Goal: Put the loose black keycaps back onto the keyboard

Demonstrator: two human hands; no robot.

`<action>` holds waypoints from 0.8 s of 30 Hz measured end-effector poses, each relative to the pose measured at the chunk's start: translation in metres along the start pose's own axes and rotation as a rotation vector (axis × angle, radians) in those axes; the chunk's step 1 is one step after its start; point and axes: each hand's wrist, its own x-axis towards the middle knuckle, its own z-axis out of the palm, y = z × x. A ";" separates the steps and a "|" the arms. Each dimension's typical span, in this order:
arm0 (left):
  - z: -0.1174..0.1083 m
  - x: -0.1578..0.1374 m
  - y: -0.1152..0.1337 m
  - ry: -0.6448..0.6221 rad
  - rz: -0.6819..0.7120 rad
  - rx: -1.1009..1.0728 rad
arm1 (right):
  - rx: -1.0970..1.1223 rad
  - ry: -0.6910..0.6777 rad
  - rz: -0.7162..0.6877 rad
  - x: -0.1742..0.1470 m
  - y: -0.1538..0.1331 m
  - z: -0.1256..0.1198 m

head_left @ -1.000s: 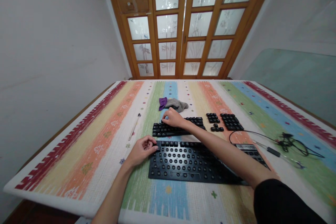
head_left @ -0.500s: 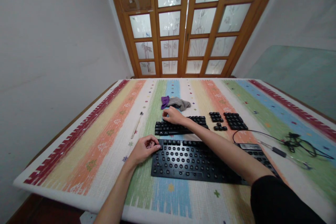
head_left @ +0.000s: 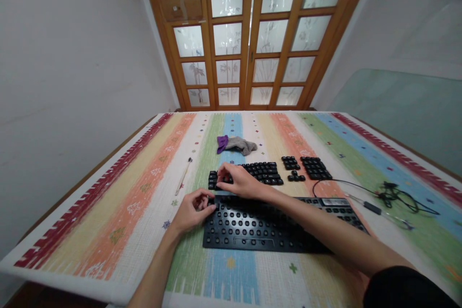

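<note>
A black keyboard (head_left: pixel 267 224) lies in front of me, with bare key stems over most of its face and several keycaps along its top row. At its upper left corner is my left hand (head_left: pixel 193 209), thumb and fingers closed on the edge. My right hand (head_left: pixel 238 180) crosses over the board, thumb and forefinger curled together above the left end of the loose black keycaps (head_left: pixel 265 172). Whatever sits in that pinch is hidden or too small to make out. The hand and forearm cover part of the board and the keycaps.
Behind the keycaps lies a grey and purple cloth (head_left: pixel 236 145). To the left is a thin brush (head_left: pixel 184 176). More loose keycaps (head_left: pixel 315 167), a black cable (head_left: pixel 393 198) and a wire tool with a dark handle (head_left: pixel 371 208) are on the right of the striped tablecloth (head_left: pixel 137 202).
My right hand has come nearer, from the far edge of the loose keycaps to the keyboard's top edge. The left hand stays at the corner. The view has shifted slightly.
</note>
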 end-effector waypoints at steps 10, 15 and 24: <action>0.004 0.000 0.003 -0.009 0.113 0.118 | -0.048 0.005 -0.109 -0.048 -0.011 0.016; 0.007 0.000 0.000 -0.026 0.137 0.148 | -0.149 -0.009 -0.155 -0.054 -0.008 0.027; 0.007 0.001 0.002 -0.023 0.152 0.178 | -0.220 0.036 -0.191 -0.058 -0.002 0.039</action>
